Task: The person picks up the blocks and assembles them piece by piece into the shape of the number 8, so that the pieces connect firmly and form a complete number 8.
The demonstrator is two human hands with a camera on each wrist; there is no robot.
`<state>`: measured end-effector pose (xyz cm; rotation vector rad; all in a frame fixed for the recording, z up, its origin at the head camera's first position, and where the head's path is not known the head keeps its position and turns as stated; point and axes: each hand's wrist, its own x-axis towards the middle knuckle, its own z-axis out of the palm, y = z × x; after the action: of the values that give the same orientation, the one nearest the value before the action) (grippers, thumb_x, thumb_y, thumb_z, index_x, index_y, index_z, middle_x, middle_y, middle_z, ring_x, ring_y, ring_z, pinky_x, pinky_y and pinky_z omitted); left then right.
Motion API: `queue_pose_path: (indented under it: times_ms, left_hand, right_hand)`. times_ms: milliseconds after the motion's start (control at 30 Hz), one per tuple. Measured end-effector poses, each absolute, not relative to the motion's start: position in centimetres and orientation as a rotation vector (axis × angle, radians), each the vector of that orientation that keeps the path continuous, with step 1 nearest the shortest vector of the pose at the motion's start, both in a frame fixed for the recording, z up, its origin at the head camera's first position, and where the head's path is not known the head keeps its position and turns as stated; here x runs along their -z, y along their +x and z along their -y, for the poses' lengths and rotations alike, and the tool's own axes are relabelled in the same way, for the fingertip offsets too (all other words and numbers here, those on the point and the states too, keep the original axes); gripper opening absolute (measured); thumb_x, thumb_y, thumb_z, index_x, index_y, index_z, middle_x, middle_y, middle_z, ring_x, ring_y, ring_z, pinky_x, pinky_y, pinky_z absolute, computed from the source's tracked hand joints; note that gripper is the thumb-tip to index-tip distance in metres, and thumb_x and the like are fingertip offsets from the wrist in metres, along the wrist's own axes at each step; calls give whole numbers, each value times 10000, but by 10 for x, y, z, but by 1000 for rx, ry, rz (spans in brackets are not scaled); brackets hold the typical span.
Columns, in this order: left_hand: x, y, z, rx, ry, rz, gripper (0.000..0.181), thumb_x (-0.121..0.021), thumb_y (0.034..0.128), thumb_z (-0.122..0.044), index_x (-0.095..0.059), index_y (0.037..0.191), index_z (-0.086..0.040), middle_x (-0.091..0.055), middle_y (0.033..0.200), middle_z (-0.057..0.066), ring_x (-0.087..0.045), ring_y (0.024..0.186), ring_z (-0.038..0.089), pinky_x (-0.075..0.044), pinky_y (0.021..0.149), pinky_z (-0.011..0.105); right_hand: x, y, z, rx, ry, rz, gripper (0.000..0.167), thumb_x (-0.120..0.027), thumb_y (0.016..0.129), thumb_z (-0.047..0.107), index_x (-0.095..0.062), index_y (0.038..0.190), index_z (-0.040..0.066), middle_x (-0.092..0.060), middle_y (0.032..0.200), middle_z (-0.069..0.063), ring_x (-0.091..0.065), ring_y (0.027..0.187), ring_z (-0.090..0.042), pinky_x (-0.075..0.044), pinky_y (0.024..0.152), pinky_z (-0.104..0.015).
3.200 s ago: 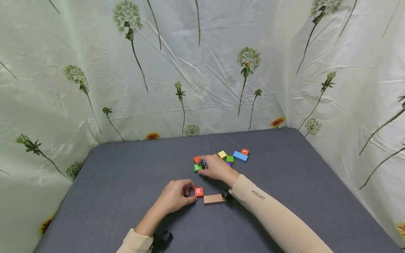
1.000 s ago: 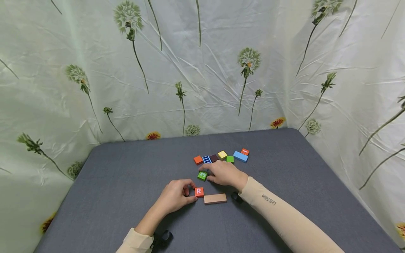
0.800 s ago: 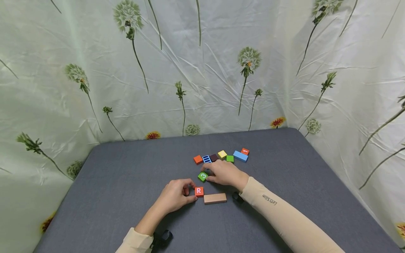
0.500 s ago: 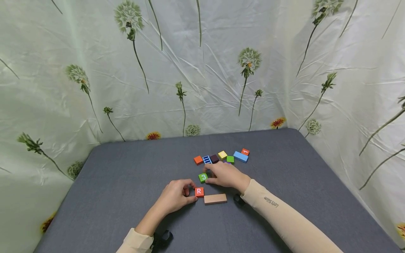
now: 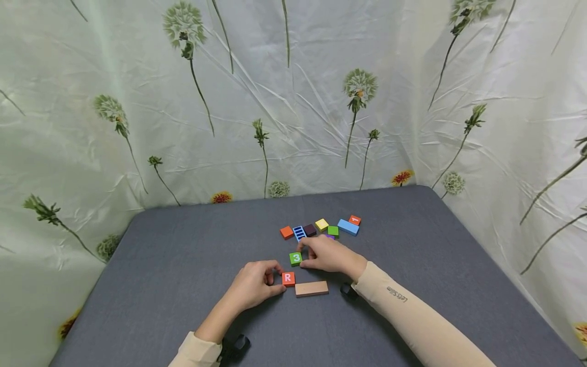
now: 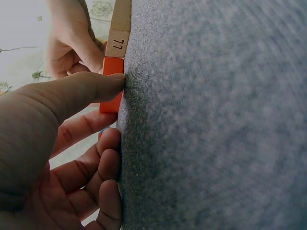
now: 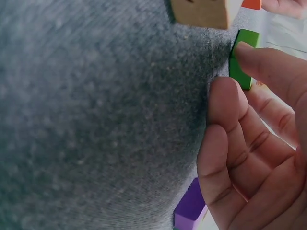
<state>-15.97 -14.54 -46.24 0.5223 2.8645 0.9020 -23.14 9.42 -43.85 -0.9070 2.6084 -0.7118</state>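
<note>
Thumb and index finger of my left hand (image 5: 254,285) pinch a red block (image 5: 288,279) marked R at its left side. In the left wrist view the thumb lies across the red block (image 6: 112,67), which stands on the cloth against a plain wooden block (image 6: 120,36). My right hand (image 5: 330,253) holds a green block (image 5: 295,258) marked 3 between thumb and index finger, just beyond the red one. The right wrist view shows the thumb on a side of the green block (image 7: 244,62); the other fingers curl beside it.
The plain wooden block (image 5: 312,289) lies right of the red one. Behind the hands are an orange block (image 5: 286,232), a blue-barred one (image 5: 299,233), dark (image 5: 310,230), yellow (image 5: 322,224), green (image 5: 332,231), purple (image 5: 330,236) and long blue (image 5: 348,227) blocks, and a red one (image 5: 355,219) marked 1.
My right hand has drawn the green block from beside the orange one toward me and turned it until its 3 reads upright. My left hand stays at the red block.
</note>
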Motion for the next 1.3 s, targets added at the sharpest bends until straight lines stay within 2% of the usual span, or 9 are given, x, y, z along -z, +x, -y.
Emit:
queue_pose_path:
  times_ms: [367, 1300]
  left_hand:
    - [463, -160, 144, -902, 520, -2858, 251, -920, 855, -246, -767, 1051, -209, -560, 715, -98, -463, 593, 58, -351, 560, 245]
    - [462, -158, 143, -901, 491, -2874, 246, -921, 849, -234, -763, 1037, -220, -556, 714, -94, -459, 605, 65, -342, 582, 245]
  right_hand:
    - [442, -232, -109, 781, -869, -2599, 279, -810, 978, 216, -715, 1192, 63, -623, 763, 74, -523, 666, -22, -431, 652, -211]
    - [442, -221, -152, 801, -866, -2627, 245, -820, 965, 185, -739, 1148, 44, -628, 793, 72, -530, 697, -7, -462, 667, -202]
